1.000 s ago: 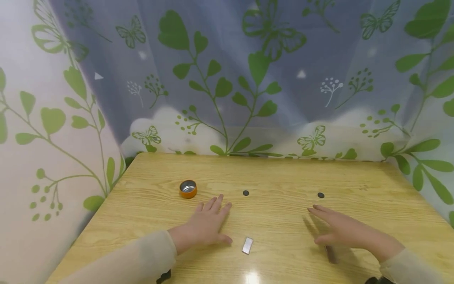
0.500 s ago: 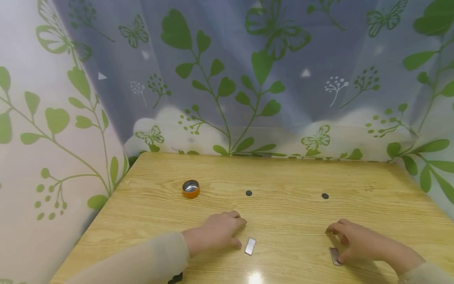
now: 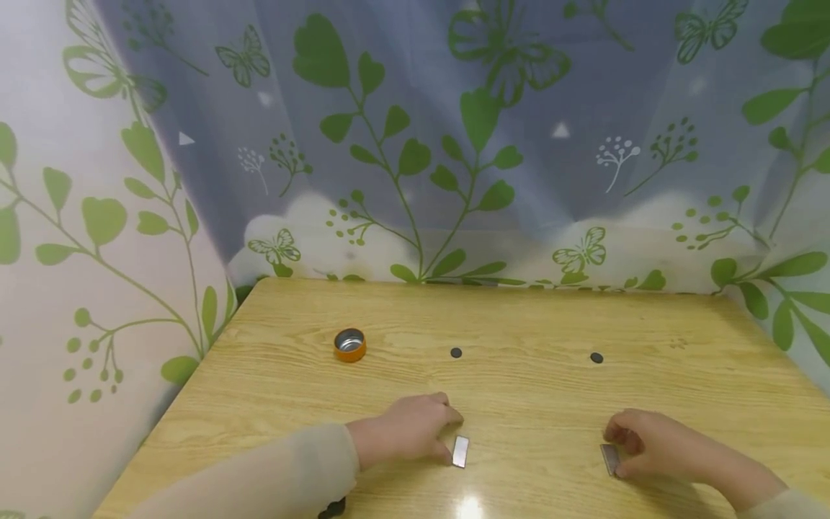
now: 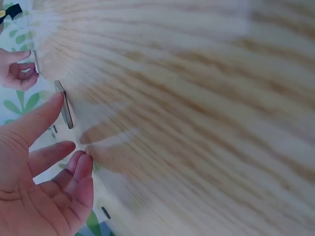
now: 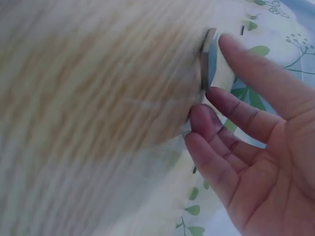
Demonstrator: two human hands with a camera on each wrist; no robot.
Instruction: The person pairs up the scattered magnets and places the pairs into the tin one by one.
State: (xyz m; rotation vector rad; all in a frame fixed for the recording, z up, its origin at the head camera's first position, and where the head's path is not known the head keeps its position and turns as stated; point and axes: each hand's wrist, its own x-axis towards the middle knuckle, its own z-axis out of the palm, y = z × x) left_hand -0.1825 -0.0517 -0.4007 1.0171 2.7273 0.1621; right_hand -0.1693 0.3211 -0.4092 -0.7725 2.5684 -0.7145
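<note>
A small flat rectangular piece with a silvery top (image 3: pixel 461 452) lies on the table, right beside my left hand (image 3: pixel 415 429). The left thumb tip is at its edge in the left wrist view, and the index fingertip (image 4: pixel 69 146) stays a little apart. My right hand (image 3: pixel 668 447) is low over a second flat rectangular piece (image 3: pixel 609 459), greyer in the head view. Its thumb and index finger are spread near the two ends of that piece (image 5: pixel 208 61), with a small gap at the thumb. The remaining fingers of both hands bend loosely.
An orange-rimmed metal bowl (image 3: pixel 350 347) stands at the back left of the wooden table (image 3: pixel 519 317). Two flat black discs lie further back, a middle disc (image 3: pixel 457 352) and a right disc (image 3: pixel 596 357). Behind the table hangs a leaf-patterned curtain (image 3: pixel 402 180).
Both hands, spread out before, have come down closer to the two rectangular pieces, with fingers bending. The left hand moved right and the right hand moved nearer the person. The bowl and discs stay put.
</note>
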